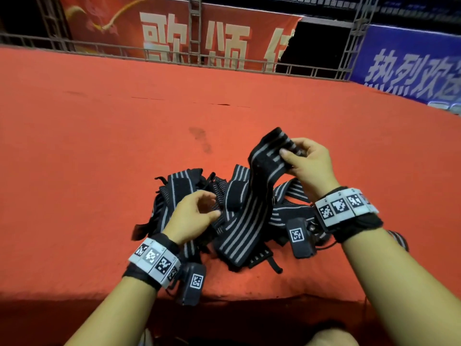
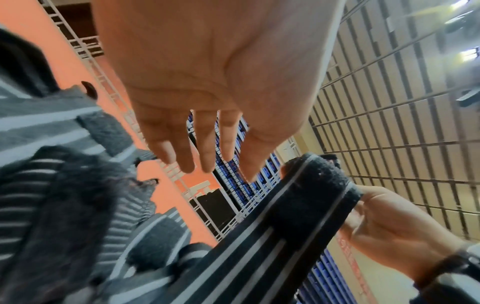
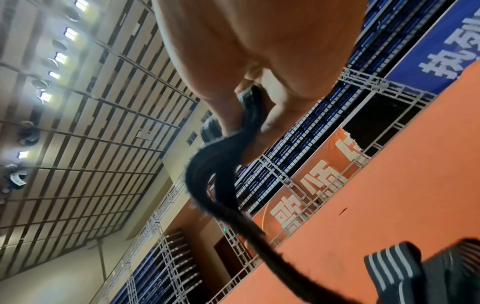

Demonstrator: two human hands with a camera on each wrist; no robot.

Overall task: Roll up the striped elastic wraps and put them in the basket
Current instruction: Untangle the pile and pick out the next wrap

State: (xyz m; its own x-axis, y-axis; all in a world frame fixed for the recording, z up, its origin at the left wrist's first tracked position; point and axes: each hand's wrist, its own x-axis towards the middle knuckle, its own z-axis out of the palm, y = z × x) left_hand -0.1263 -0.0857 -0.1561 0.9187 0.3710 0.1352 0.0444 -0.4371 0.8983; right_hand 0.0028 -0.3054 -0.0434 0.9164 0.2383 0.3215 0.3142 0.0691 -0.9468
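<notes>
Right hand (image 1: 308, 166) is up above the red table (image 1: 99, 146), thumb and fingers pinching the top end of one striped wrap (image 1: 245, 216), which hangs down onto the pile of wraps (image 1: 179, 193) near the table's front edge. Left hand (image 1: 192, 216) hovers low over that pile, just beside the hanging strap, fingers loose and spread, gripping nothing. No basket shows in any view.

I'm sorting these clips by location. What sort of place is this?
Probably a stage in an indoor sports hall or arena: a red carpeted platform ringed by metal truss, printed banners behind it, and rows of blue seats under a high panelled ceiling.
</notes>
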